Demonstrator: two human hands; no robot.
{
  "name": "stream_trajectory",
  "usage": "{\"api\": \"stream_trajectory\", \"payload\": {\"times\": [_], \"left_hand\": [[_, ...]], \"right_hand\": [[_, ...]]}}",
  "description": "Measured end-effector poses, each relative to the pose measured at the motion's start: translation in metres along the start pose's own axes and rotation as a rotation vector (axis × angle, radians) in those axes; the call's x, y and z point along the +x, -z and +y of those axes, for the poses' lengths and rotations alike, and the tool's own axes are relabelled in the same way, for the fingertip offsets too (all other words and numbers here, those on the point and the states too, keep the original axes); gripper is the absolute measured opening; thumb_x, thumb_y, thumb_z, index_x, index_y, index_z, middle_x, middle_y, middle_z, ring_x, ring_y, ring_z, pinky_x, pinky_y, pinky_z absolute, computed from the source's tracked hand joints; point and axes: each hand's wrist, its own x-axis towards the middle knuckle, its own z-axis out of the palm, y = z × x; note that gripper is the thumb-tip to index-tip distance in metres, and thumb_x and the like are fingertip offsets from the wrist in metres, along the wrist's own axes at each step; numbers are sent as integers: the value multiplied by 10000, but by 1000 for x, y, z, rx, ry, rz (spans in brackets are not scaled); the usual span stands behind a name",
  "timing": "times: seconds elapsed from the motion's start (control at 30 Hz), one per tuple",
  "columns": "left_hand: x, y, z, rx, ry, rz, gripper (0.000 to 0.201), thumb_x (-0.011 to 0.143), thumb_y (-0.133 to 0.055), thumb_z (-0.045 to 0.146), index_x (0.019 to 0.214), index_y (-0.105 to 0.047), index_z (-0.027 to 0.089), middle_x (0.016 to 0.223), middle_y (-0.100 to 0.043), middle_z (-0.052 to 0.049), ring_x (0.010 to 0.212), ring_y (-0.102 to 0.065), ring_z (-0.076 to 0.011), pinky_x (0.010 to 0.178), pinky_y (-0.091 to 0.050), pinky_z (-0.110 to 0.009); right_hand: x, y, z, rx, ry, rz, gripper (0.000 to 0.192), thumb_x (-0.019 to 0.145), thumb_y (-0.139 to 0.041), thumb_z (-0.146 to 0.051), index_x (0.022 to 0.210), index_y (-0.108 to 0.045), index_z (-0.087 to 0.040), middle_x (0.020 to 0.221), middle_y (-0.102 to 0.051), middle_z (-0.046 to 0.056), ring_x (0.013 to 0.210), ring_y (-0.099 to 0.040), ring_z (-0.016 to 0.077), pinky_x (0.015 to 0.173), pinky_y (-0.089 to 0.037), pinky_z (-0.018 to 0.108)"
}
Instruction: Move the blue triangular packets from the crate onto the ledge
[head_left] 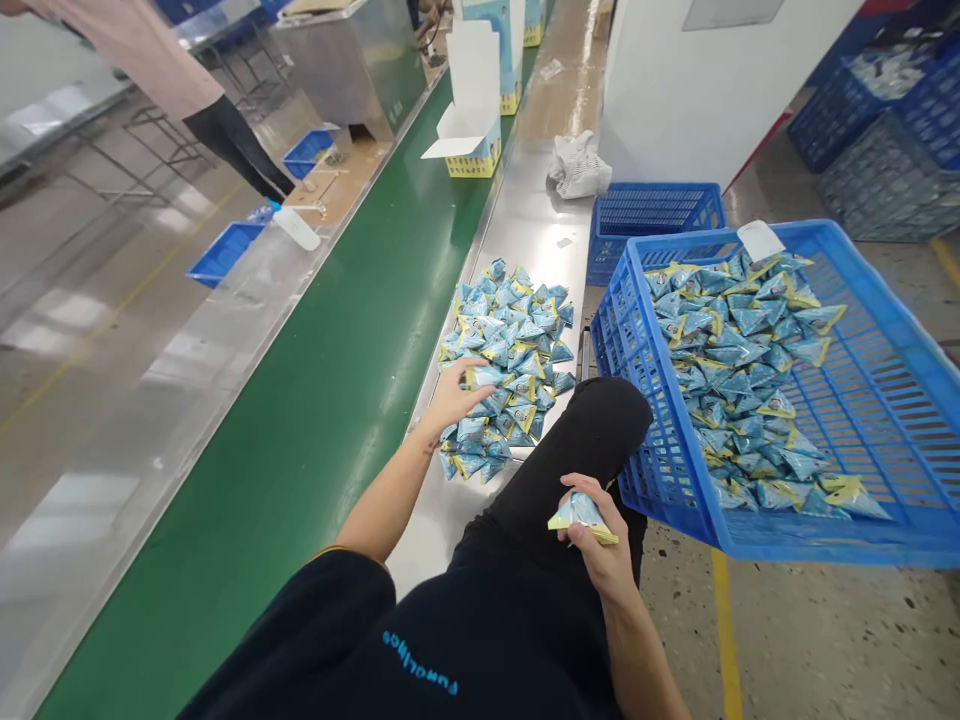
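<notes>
My left hand (455,397) reaches onto a heap of small triangular packets (517,340), light blue with yellow edges, on the metal ledge. Its thumb and fingers close around one packet (484,377) at the near left part of the heap. Lower down, in front of my right thigh, my right hand (602,525) grips another triangular packet (581,513) between thumb and fingers. To the right, a blue plastic crate (885,350) holds many more of these packets (742,370), gathered along its left side.
A green conveyor belt (337,330) runs along the left. An open carton (476,110) stands on it farther up. A crumpled cloth (579,165) lies at the ledge's far end. Behind the full crate sits another blue crate (652,210). Across the belt stands a person (172,80).
</notes>
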Motion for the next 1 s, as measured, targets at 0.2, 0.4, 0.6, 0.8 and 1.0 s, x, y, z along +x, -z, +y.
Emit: {"api": "stream_trajectory", "payload": {"times": [0.2, 0.4, 0.6, 0.8, 1.0], "left_hand": [[55, -33, -12, 238, 99, -73, 408, 822, -794, 209, 1222, -714, 218, 1289, -657, -111, 1228, -636, -311, 1100, -490, -463], [11, -54, -14, 268, 196, 213, 354, 870, -773, 297, 1213, -709, 239, 1424, -581, -157, 1398, -516, -376, 1154, -430, -569], [-101, -66, -19, 5, 202, 272, 181, 878, -702, 278, 1053, -724, 235, 1212, -663, -112, 1220, -650, -306, 1084, -518, -545], [-117, -63, -7, -186, 233, 300, 116, 892, -669, 291, 978, -716, 228, 1048, -692, -90, 914, -691, -228, 899, -594, -460], [-123, -98, 35, -134, -145, 47, 214, 924, -629, 289, 1116, -700, 227, 1168, -657, -115, 1100, -665, -250, 980, -580, -448]], "right_hand": [[3, -2, 4, 33, -23, -86, 251, 900, -801, -360, 1127, -792, -255, 1242, -646, 117, 875, -676, 247, 561, -584, 306], [43, -10, -8, 100, -6, 97, 233, 891, -765, -356, 1089, -729, -237, 1162, -660, 77, 703, -650, 170, 582, -578, 313], [128, -10, -50, 266, 245, 426, 311, 782, -811, -339, 1010, -612, -266, 1099, -621, 14, 861, -666, 193, 677, -577, 304], [173, -24, -61, 214, 325, 316, 356, 836, -804, -477, 1028, -617, -242, 977, -584, 12, 803, -605, 167, 673, -551, 284], [240, -62, -18, 165, -221, 388, 340, 794, -816, -307, 996, -554, -231, 918, -572, -20, 728, -573, 123, 540, -488, 178]]}}
